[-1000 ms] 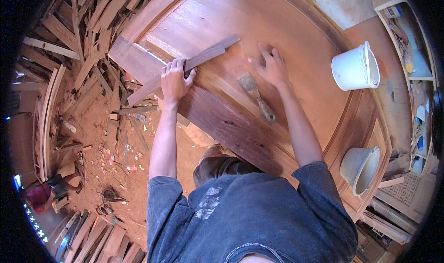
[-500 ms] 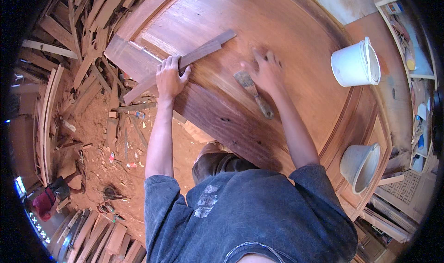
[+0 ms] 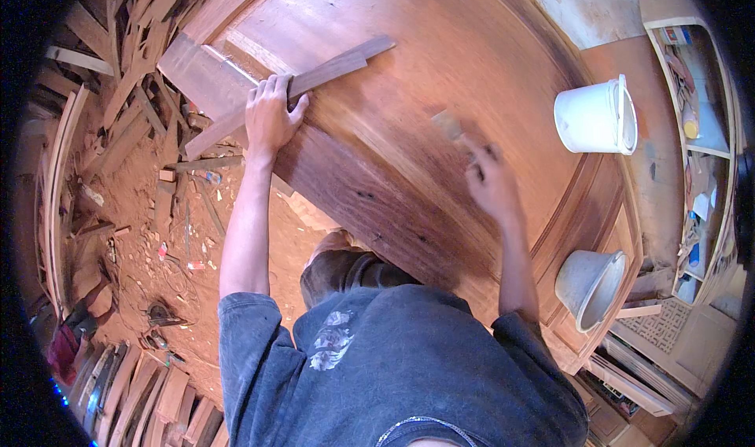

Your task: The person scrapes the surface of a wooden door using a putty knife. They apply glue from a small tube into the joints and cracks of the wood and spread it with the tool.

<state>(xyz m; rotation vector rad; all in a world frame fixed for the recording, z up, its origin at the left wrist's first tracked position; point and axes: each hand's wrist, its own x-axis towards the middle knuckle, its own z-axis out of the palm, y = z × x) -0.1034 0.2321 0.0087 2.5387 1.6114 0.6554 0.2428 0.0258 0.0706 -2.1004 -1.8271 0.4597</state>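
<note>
A large reddish-brown panelled wooden board (image 3: 432,69) lies in front of me. Near its left end, my left hand (image 3: 271,117) grips overlapping dark wooden strips (image 3: 338,66) that lie diagonally across it, fingers bent over them. Right of centre, my right hand (image 3: 491,180) is closed on the handle of a putty knife (image 3: 447,126), blurred by motion, with the blade toward the upper left over the board. The fingers partly hide the handle.
A white bucket (image 3: 590,121) and a grey bucket (image 3: 582,286) stand on the right. A cabinet (image 3: 700,148) with tools lines the right side. Piles of offcuts (image 3: 134,38) and a dusty floor with scraps (image 3: 149,266) are at left, with dark red cloth (image 3: 64,345) at lower left.
My right hand has picked up the putty knife from the board and moved down and right with it. My left hand and the strips appear slightly further left in view.
</note>
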